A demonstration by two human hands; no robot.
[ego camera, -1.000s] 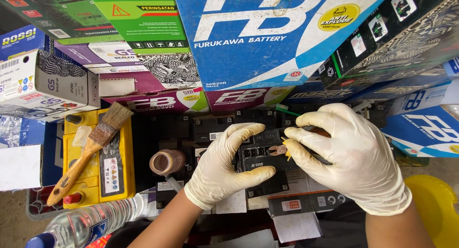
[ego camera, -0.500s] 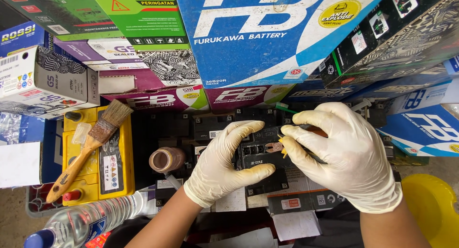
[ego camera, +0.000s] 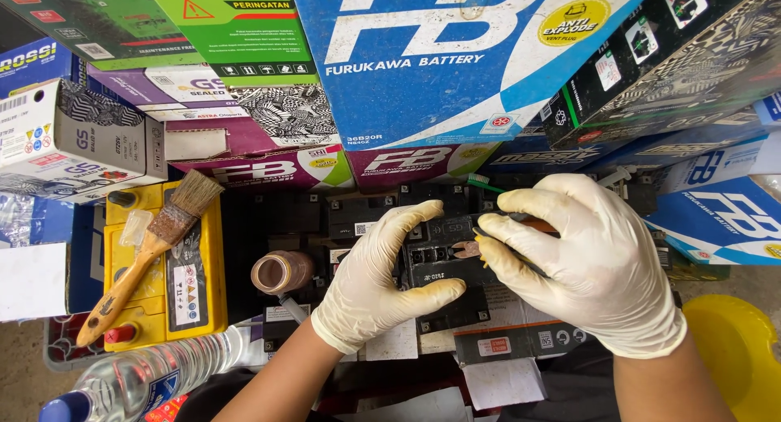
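Both my hands wear cream rubber gloves. My left hand [ego camera: 382, 279] grips the left side of a small black battery [ego camera: 446, 279], thumb under its lower edge. My right hand [ego camera: 582, 263] is closed around a tool with a brown handle; its small metal tip [ego camera: 465, 249] touches the top of the battery. Most of the tool is hidden inside my fist. More black batteries [ego camera: 325, 214] lie around and beneath the held one.
Stacked battery cartons, a big blue one [ego camera: 455, 56] among them, fill the upper part. At left, a paintbrush [ego camera: 150, 255] rests on a yellow battery [ego camera: 195, 271]. A brown tape roll [ego camera: 281, 271], a clear plastic bottle [ego camera: 154, 377] and a yellow tub [ego camera: 736, 361] stand nearby.
My hands and the battery have hardly shifted; the tool tip stays on the battery top. The view has drifted slightly.
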